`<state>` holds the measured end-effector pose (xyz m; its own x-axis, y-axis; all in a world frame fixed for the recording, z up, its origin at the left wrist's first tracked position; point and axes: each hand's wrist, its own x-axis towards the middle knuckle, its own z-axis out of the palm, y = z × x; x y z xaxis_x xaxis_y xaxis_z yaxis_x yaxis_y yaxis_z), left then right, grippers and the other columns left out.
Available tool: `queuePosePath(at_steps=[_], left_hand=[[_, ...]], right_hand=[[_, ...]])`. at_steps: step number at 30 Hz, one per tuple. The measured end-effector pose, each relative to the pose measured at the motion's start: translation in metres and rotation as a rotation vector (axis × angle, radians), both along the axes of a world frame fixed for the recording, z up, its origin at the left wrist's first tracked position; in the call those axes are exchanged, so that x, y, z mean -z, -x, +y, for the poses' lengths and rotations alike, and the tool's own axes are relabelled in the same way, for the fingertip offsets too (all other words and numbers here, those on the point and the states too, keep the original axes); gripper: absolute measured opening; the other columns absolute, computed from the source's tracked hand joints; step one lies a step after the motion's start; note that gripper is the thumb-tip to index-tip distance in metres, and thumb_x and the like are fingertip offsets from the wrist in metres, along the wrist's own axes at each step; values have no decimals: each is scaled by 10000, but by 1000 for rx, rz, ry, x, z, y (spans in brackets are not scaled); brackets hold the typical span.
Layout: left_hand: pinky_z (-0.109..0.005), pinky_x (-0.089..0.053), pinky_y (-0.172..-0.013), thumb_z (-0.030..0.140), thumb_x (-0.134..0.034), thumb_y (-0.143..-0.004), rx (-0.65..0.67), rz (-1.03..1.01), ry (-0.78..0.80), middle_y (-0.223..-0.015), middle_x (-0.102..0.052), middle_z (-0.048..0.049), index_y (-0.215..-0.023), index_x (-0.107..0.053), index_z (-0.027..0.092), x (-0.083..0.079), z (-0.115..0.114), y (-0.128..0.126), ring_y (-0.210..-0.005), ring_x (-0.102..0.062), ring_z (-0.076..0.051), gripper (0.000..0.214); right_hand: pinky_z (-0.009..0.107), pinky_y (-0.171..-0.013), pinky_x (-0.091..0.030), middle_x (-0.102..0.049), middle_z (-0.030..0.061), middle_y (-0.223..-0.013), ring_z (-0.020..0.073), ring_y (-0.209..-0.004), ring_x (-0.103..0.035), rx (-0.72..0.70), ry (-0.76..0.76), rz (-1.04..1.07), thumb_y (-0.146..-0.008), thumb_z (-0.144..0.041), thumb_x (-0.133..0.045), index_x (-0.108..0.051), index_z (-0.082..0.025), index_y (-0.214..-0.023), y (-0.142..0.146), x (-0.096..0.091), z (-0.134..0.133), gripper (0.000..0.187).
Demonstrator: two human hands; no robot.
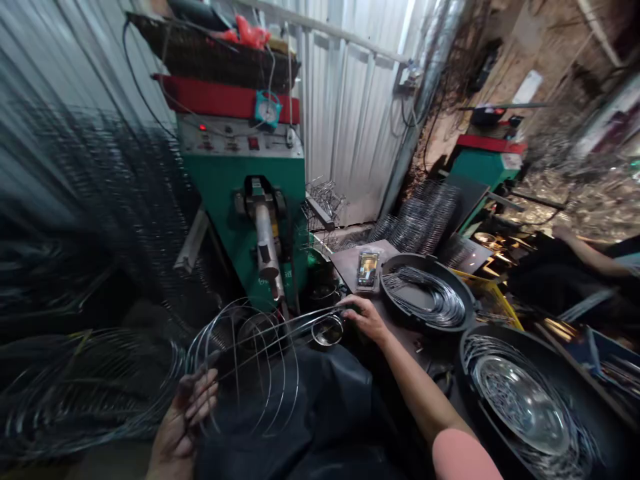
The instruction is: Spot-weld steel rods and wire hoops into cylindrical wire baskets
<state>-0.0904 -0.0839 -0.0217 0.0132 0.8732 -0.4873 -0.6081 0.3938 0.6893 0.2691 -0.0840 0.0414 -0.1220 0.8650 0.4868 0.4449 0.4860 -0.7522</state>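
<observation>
Holding a wire frame [280,333] between two bare hands, a seated person works before a green machine [283,170]. The left hand [197,400], slightly blurred, is curled on the hoops at the frame's near left end; the right hand [367,319] pinches the straight rods at its far right end, thumb and fingers closed together. The frame lies tilted above the dark cloth [315,407] over the person's lap, its curved hoops to the left. A small metal ring [315,331] shows just beneath the rods near the right hand; whether it is joined to them cannot be told. To the right, a phone [368,269] rests on a table [343,259], beside a round black tray [465,287] of wire rings [447,303]. Nearer stands a second tray [466,380], in which a shiny metal dish [523,403] lies on more wire. Coiled wirework [100,400] fills the near left. At far right, a co-worker's arm [595,257] extends beyond a yellow crate [505,310].
</observation>
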Motion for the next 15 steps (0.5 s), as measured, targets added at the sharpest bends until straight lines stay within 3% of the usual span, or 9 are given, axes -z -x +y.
queuePosePath(at_steps=[2,4,9,12,15], left_hand=[[-218,-506,-478,383,-737,-559,61,127,2,-807,-614,-18,-985,-603,221,-6,-1,9,-580,-571,-120,475],[-287,-538,-625,372,-751,-517,125,256,-44,-909,-638,-48,-1008,-598,216,-17,0,15,-751,-617,-192,538],[-309,-476,-804,404,-659,-637,-25,866,-354,-998,-633,-34,-1236,-475,293,-68,-14,16,-990,-573,-233,636],[-348,-441,-859,471,-618,-666,117,1128,-660,-1015,-644,-20,-1257,-483,318,-102,-30,-2,-996,-566,-257,626],[-326,-465,-796,453,-605,-677,199,1098,-919,-911,-670,-7,-1161,-585,301,-128,-33,-25,-880,-595,-234,508]], right_hand=[[270,-707,-463,-645,18,-785,140,-745,-597,-5,-5,53,-827,-414,-509,-647,-203,-834,12,-14,-5,252],[262,-697,-461,-636,16,-760,134,-719,-589,33,-52,68,-830,-419,-506,-651,-201,-804,33,-26,-6,263],[224,-714,-445,-639,26,-799,124,-752,-588,2,-191,-139,-838,-362,-529,-654,-187,-829,94,-47,-5,215],[195,-726,-429,-640,21,-825,117,-779,-591,-17,-240,-289,-831,-353,-545,-653,-191,-851,115,-58,-11,196],[178,-736,-417,-640,11,-853,108,-798,-593,35,-241,-341,-838,-363,-532,-646,-201,-883,121,-74,-14,203]])
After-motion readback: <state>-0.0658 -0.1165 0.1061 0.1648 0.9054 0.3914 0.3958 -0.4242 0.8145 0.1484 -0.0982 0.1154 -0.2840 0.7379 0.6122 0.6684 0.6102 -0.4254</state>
